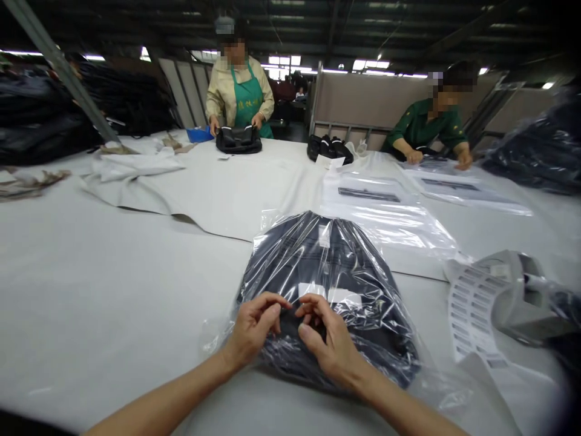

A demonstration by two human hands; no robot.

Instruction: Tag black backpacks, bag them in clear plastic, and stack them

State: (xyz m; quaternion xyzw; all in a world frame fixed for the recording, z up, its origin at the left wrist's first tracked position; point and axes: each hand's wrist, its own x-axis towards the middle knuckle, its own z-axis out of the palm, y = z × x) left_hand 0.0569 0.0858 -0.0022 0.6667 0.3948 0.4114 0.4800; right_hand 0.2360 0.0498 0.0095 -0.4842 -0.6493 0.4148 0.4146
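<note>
A folded dark garment sealed in a clear plastic bag [331, 272] lies on the white table [91, 290] in front of me. My left hand [254, 327] and my right hand [324, 339] rest on the bag's near end, fingers curled and pinching at the plastic close together. White labels [329, 295] show through the bag just beyond my fingertips.
A sheet of sticker labels [472, 309] and a grey label device [521, 297] lie at the right. Flat clear bags [381, 206] are stacked beyond. Two other people [239, 91] [431, 121] handle dark garments at the far edge. Dark garment piles [68, 115] sit at the back left.
</note>
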